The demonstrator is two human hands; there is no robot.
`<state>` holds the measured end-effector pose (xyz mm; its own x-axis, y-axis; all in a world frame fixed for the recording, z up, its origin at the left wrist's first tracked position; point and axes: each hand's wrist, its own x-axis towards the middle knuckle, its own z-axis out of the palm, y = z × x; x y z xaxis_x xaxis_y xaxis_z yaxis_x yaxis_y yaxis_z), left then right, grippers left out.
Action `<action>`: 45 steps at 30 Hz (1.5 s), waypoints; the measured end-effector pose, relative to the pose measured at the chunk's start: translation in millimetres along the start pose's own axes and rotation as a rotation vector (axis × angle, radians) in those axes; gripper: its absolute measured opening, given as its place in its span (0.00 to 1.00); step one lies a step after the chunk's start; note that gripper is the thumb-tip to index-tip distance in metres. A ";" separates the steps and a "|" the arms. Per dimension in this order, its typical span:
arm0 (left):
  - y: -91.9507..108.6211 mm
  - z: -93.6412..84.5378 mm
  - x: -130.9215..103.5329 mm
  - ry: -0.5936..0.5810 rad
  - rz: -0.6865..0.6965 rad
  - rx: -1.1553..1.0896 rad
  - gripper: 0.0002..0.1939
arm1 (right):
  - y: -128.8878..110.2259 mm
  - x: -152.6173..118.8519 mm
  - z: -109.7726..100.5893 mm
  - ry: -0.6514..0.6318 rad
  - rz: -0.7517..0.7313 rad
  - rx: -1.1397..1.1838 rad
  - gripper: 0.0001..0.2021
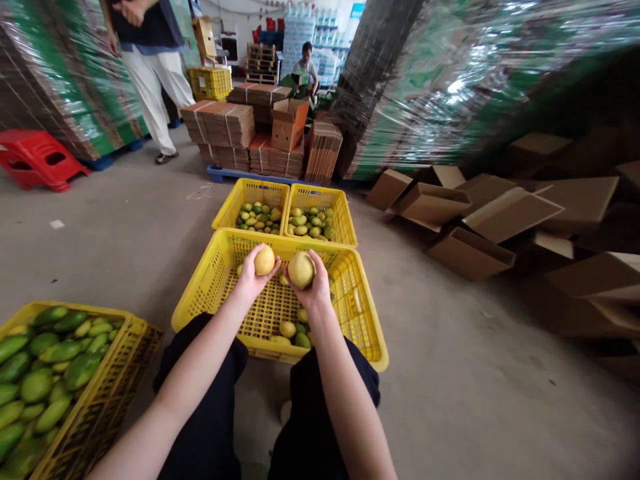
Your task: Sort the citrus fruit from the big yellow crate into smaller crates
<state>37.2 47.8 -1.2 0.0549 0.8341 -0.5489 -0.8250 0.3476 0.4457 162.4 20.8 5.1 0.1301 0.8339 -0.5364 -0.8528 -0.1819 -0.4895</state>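
My left hand [254, 272] holds a small yellow fruit [265, 261], its fingers curled round the far side. A larger pale yellow fruit [301, 270] rests in my right hand [315, 288], next to the first and a little apart from it. Both hands are above a large yellow crate [367, 320] between my knees. Several yellow and green fruits [287, 329] lie at its near side, and a few more are partly hidden by my hands.
Two smaller yellow crates [345, 213] of fruit stand just beyond. Green mangoes fill a crate [131, 333] at left. Cardboard boxes [470, 253] are piled at right. A red stool [43, 157], a standing person [155, 67] and another person [306, 63] are farther back.
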 end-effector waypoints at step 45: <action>-0.4 -6.7 -9.4 -0.111 0.635 0.312 0.22 | 0.0 1.5 -12.1 -0.105 -0.986 -0.567 0.28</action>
<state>33.2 36.9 -0.9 -0.3118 0.9489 -0.0489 -0.5181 -0.1266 0.8459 168.8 15.7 -4.1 0.5508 0.7785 0.3009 -0.0483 0.3896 -0.9197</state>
